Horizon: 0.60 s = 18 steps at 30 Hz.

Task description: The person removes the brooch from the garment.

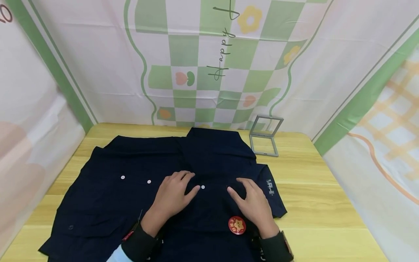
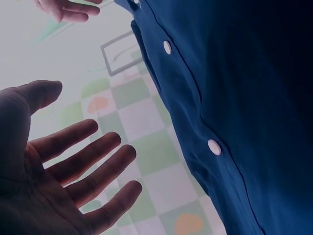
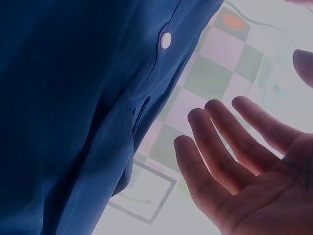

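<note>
A dark navy shirt (image 1: 98, 200) lies spread across the wooden table, its front with white buttons (image 1: 149, 181) running sideways. Over the middle of it hovers my left hand (image 1: 175, 194), fingers spread and relaxed, holding nothing. My right hand (image 1: 255, 203) is held over the collar end, fingers loosely extended and likewise holding nothing. Between the two hands sits one white button (image 1: 203, 187). Both wrist views show palms and straight fingers beside the shirt cloth (image 2: 244, 98), with a gap between fingertips and fabric. A round red badge (image 1: 237, 225) with a yellow figure lies by my right wrist.
At the back right of the wooden table (image 1: 314, 189) stands a grey hinged square frame (image 1: 263, 136), its upper half raised, close to the shirt. Hanging cloth with a green check pattern (image 1: 183, 51) encloses the table at the back and sides.
</note>
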Each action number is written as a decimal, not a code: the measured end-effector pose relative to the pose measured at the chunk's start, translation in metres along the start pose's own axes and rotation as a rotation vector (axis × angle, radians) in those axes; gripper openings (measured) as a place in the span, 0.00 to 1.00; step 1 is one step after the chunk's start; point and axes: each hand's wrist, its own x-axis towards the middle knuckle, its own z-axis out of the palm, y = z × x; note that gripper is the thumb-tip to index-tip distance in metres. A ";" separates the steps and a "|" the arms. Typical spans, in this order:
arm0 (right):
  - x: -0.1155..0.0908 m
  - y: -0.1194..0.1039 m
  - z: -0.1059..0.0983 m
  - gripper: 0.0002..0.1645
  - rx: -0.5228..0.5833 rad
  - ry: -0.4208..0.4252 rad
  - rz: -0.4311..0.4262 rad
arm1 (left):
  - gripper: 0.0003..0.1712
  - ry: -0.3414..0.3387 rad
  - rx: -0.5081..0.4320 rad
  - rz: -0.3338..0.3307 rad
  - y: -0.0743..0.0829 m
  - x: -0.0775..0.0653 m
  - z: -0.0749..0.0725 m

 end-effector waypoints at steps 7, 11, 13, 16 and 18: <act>0.001 0.004 -0.001 0.33 -0.007 0.019 -0.007 | 0.23 -0.021 -0.027 0.029 0.012 0.002 0.005; 0.000 0.004 0.000 0.31 0.008 0.006 0.001 | 0.22 -0.043 -0.040 0.050 0.018 0.001 0.009; 0.000 0.005 0.000 0.31 0.019 -0.003 0.002 | 0.22 -0.057 -0.047 0.053 0.020 0.001 0.011; -0.002 0.006 0.001 0.29 0.029 0.000 -0.010 | 0.22 -0.077 -0.060 0.062 0.024 0.001 0.013; -0.002 0.007 0.001 0.28 0.034 0.007 -0.025 | 0.22 -0.089 -0.071 0.069 0.026 0.001 0.013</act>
